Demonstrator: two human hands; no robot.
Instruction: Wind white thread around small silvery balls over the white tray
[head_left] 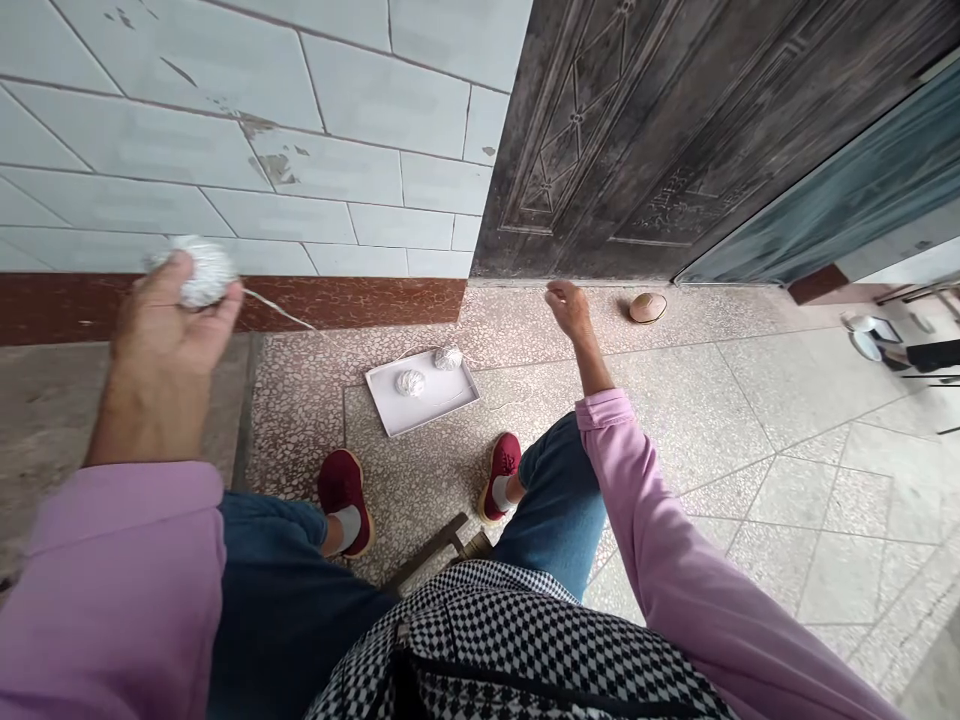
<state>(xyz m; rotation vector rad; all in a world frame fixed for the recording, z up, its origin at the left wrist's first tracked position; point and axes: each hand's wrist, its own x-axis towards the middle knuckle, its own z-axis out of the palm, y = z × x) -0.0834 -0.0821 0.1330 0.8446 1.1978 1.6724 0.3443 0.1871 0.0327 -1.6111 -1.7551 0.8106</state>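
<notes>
My left hand (174, 322) is raised at the left and closed around a white ball of thread (204, 270). A thin white strand (281, 311) runs from that ball down toward a white tray (394, 405) on the floor. Two more white thread balls (410, 382) (448, 357) lie on the tray. My right hand (568, 306) is stretched out ahead, fingers curled in a pinch; what it holds is too fine to make out. I am seated, with blue jeans, red shoes (346, 497) and a checked apron (487, 640) below.
A white tiled wall (300, 150) with a red-brown skirting stands ahead, and a dark carved door (645, 140) is open to its right. A small round tan object (647, 307) lies by the door. A wooden stool leg (442, 545) shows between my feet. Terrazzo floor spreads to the right.
</notes>
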